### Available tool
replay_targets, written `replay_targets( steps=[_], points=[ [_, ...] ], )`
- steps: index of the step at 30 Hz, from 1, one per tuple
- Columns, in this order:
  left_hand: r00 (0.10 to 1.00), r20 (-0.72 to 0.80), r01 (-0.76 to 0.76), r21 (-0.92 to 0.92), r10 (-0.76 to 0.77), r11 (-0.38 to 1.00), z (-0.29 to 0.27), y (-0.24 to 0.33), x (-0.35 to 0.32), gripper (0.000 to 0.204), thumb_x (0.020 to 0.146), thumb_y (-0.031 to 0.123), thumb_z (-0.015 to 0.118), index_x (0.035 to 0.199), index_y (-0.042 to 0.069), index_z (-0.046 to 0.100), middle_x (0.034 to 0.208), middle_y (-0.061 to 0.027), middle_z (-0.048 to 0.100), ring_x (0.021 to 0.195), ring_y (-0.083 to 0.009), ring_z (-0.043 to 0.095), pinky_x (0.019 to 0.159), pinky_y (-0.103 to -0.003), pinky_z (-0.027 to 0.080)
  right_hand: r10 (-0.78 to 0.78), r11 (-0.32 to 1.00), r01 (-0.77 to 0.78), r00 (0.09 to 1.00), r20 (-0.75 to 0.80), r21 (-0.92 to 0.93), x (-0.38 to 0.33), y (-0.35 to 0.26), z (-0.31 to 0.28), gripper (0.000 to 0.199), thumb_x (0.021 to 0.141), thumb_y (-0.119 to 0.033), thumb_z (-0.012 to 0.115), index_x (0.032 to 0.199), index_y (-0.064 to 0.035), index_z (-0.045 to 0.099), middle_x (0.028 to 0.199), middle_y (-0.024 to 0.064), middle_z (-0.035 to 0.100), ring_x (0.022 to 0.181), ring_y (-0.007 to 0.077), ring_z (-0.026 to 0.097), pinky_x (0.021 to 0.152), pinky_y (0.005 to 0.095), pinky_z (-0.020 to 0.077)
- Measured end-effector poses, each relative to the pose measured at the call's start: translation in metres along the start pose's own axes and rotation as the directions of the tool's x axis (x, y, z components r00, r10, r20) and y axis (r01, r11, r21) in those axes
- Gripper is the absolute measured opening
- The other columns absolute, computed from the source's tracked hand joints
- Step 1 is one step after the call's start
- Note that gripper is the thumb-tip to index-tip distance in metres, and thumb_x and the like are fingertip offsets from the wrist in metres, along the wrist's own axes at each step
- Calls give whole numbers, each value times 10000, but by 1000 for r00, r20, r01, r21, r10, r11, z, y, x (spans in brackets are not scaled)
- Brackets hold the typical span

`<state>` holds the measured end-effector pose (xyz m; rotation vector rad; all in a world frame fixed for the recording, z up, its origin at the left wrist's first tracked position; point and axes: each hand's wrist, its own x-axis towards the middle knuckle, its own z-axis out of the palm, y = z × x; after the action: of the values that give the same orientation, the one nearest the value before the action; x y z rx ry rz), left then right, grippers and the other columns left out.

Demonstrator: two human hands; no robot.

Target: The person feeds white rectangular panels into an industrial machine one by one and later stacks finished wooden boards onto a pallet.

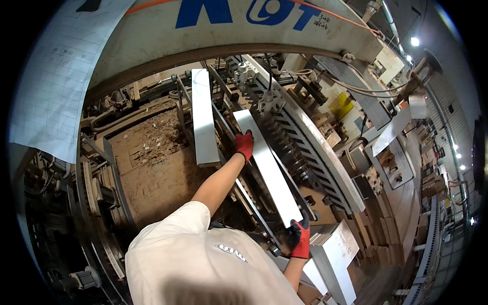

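Note:
A long narrow white board [271, 175] lies slantwise over the machine's rails, its far end tilted to the left. My left hand [245, 146], in a red glove with dark fingertips, is closed on the board's left edge toward that far end. At the near end my right hand [299, 238], gloved the same way, grips the corner with its dark fingers over the top; its thumb is hidden. To the left of the held board, a second long white panel [204, 119] rests on the rails, apart from both hands.
White boards are stacked [341, 246] just right of my right hand. A machine beam with striped edging [310, 147] runs along the right of the board. A large beige overhead frame [152, 43] crosses the far side; a paper sheet [56, 76] hangs at left. Debris covers a brown surface [157, 178].

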<state>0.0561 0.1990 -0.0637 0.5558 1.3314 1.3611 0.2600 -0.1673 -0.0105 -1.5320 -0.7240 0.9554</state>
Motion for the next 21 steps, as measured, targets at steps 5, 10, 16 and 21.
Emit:
replay_targets(
  steps=[5,10,16,21],
  points=[
    [973,231,-82,357,-3,930,45,-14,-56,861,786,276,637,1466,-26,202,1302,-311,503,1240,-401,486,1040,-413,389,-58,981,111,952,-301,160,71,56,-12,353,858,-61,631,1196,-58,531,733,-30,494,580,84,458,475,266,394],
    [916,369,-344,514,159,786,46,-57,-22,855,735,328,675,1440,23,299,1426,-274,387,1255,-422,468,1028,-431,417,-41,960,180,847,-530,213,161,66,19,104,834,-50,677,838,-35,574,770,11,569,637,130,510,573,318,431],
    [892,448,-440,836,54,326,58,-37,-66,957,700,528,677,1456,73,305,1484,-251,294,1327,-470,341,1032,-564,354,81,959,96,808,-584,265,186,64,1,103,822,-90,654,797,-12,591,763,49,594,540,173,518,492,309,445],
    [905,420,-403,798,65,448,56,-21,-39,958,703,546,673,1451,62,321,1484,-268,260,1346,-458,295,1072,-560,296,38,938,74,950,-311,340,192,60,10,61,813,-64,605,794,-47,549,681,40,535,470,184,497,468,321,453]
  ],
)
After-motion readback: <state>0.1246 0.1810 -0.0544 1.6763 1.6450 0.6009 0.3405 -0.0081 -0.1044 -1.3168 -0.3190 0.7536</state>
